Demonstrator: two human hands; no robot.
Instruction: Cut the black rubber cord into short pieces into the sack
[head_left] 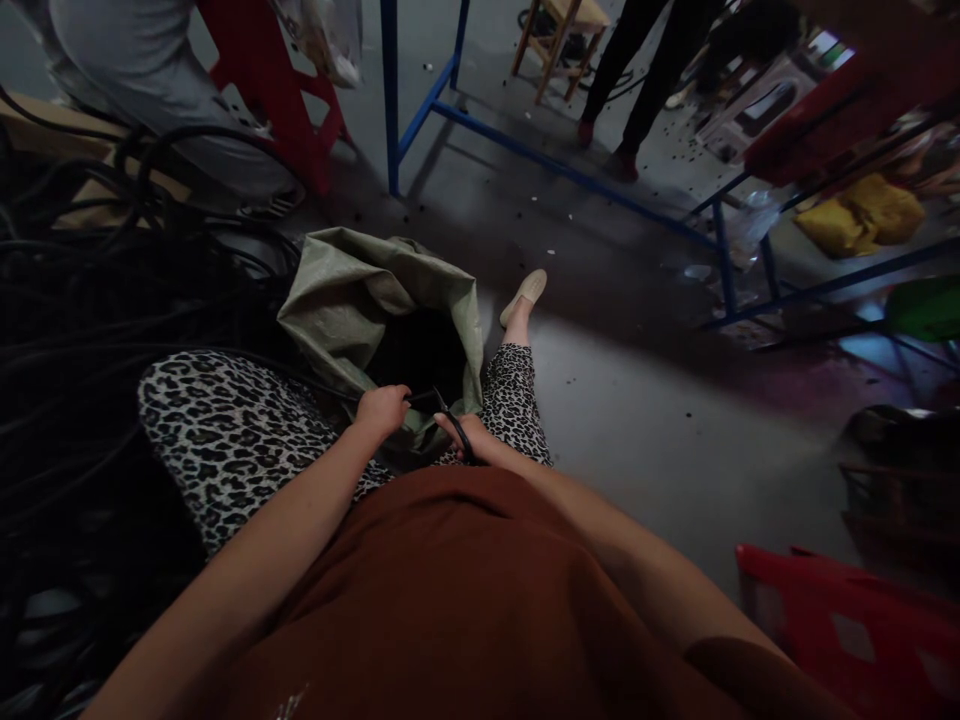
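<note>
I sit with an open green woven sack (pixel 352 290) between my knees, its mouth dark inside. My left hand (pixel 382 408) is closed around a thin black cable (pixel 424 398) at the sack's near rim. My right hand (pixel 463 438) grips the same black cable where it loops over my fingers, just right of the sack. The cable runs off to the left toward a big tangle of black cables (pixel 82 320). What lies inside the sack is hidden.
A blue metal frame (pixel 525 150) crosses the grey floor ahead. Another person's dark legs (pixel 637 80) stand by a wooden stool (pixel 562 30). A person in grey (pixel 142 70) sits at upper left by a red stool (pixel 270 90). A red crate (pixel 847 630) is at lower right.
</note>
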